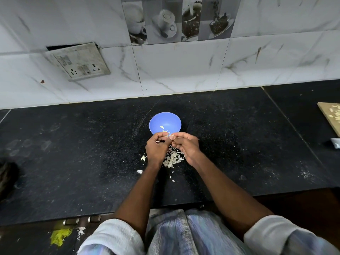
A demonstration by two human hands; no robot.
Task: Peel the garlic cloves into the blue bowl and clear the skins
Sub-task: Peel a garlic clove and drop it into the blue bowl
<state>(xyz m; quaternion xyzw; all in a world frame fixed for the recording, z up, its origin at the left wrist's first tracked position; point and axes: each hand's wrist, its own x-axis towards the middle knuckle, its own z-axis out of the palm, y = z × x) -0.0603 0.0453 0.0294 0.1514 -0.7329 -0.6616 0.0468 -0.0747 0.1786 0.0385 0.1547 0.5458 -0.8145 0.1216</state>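
Both the left hand (156,147) and right hand (185,144) are pinching a garlic clove (170,135) at frame centre, hovering directly over the blue bowl (165,122)'s near rim.

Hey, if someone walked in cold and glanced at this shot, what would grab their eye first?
The blue bowl stands out at the centre of the black counter, with a few pale pieces inside. Just in front of it, the left hand and right hand meet, pinching something small between the fingertips. Beneath them lies a heap of garlic skins.
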